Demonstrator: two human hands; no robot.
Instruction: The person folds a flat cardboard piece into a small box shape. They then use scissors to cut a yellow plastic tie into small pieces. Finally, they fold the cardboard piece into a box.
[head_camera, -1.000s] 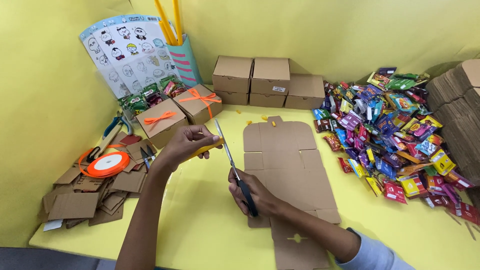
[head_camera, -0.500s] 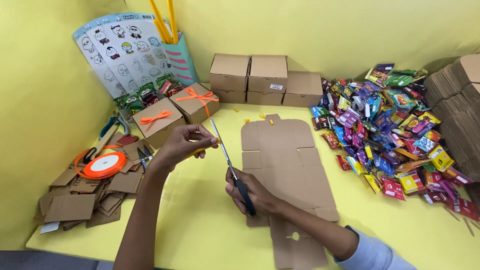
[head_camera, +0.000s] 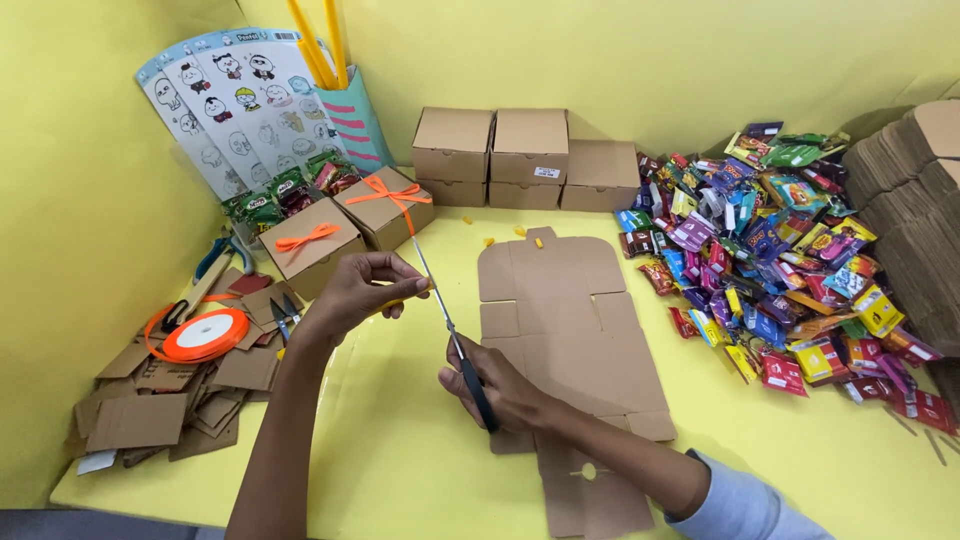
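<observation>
Where yellow table (head_camera: 400, 470) meets yellow wall (head_camera: 620, 60) (cluttered), scissors (head_camera: 455, 345)

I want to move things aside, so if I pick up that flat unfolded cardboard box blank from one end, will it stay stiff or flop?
The flat cardboard blank is scored into many panels, so it would likely bend at those creases. It looks thin, so probably light. Lying flat on the yellow table, it should slide easily.

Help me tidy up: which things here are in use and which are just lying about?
In use: left hand, right hand, scissors, flat cardboard cut-out.

Lying about: ribbon spool, bow-tied boxes, plain boxes, snack packets, cardboard scraps.
</observation>
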